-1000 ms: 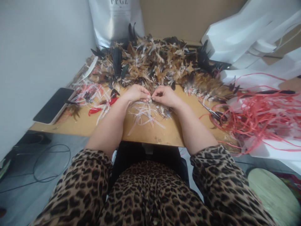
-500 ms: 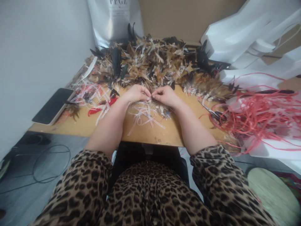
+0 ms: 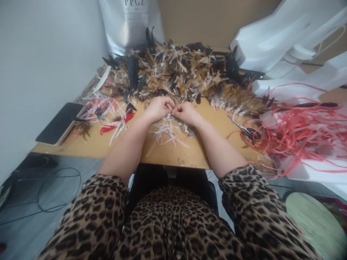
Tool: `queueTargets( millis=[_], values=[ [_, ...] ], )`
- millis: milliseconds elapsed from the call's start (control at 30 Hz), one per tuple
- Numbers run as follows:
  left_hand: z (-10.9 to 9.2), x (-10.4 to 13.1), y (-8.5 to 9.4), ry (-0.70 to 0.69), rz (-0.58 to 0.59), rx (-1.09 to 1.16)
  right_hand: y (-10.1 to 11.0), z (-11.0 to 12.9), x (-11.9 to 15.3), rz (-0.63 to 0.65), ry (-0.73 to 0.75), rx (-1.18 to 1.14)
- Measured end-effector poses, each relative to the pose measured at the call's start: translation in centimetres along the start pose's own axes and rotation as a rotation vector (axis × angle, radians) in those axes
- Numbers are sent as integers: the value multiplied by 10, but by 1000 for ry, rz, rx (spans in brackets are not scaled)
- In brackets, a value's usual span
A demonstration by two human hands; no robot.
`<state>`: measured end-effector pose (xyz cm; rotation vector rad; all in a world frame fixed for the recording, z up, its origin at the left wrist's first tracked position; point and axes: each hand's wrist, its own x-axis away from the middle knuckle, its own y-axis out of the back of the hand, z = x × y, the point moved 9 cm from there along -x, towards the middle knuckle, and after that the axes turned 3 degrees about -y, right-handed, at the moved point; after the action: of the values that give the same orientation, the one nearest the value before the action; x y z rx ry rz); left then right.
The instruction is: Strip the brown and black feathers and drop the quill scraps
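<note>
- In the head view, the feather pile [image 3: 179, 72] spreads brown and black across the back of the table [image 3: 189, 159]; it serves as the landmark.
- Left hand [image 3: 160, 108]: just in front of the feather pile's middle, fingers curled inward, thumb and fingertips drawn together in a pinch; whatever lies between them is too small to tell.
- Right hand [image 3: 187, 113]: beside the left one, also just in front of the pile, thumb and forefinger pressed together, their tips close to the left fingertips; the thing pinched cannot be made out.
- Small feather bundle [image 3: 187, 128]: in front of the pile's middle, under and beside the right hand, partly hidden by it.
- White ribbons [image 3: 167, 133]: loosely crossed on the table, in front of the pile and below both hands.
- Red and white strips [image 3: 101, 108], with a red feather [image 3: 107, 129] near them: in front of the pile's left end.
- Phone [image 3: 60, 124]: left of the pile and nearer the person, screen dark.
- Scissors [image 3: 248, 131]: in front of the pile's right end, beside a tangle of red ribbon [image 3: 306, 133].
- Silver bag [image 3: 132, 27]: upright behind the pile's left part.
</note>
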<state>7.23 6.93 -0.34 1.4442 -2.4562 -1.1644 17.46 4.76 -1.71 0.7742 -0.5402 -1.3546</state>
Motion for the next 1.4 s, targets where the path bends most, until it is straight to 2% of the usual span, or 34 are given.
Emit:
queueTargets(
  millis=[300,500,667,933,1400],
  values=[
    [-16,2,2,-84,-14,-146,3,1,0,-70,-46,34],
    [-23,4,5,-117,-46,-169,7,-5,-4,-131,-61,-56],
    [-27,4,7,-134,-69,-151,5,-5,-8,-98,-22,-133],
    [-28,5,9,-141,-93,-150,5,-10,-8,-75,-60,-251],
    [-26,4,8,-129,-80,-139,7,-4,-6,-118,-34,-88]
  ],
)
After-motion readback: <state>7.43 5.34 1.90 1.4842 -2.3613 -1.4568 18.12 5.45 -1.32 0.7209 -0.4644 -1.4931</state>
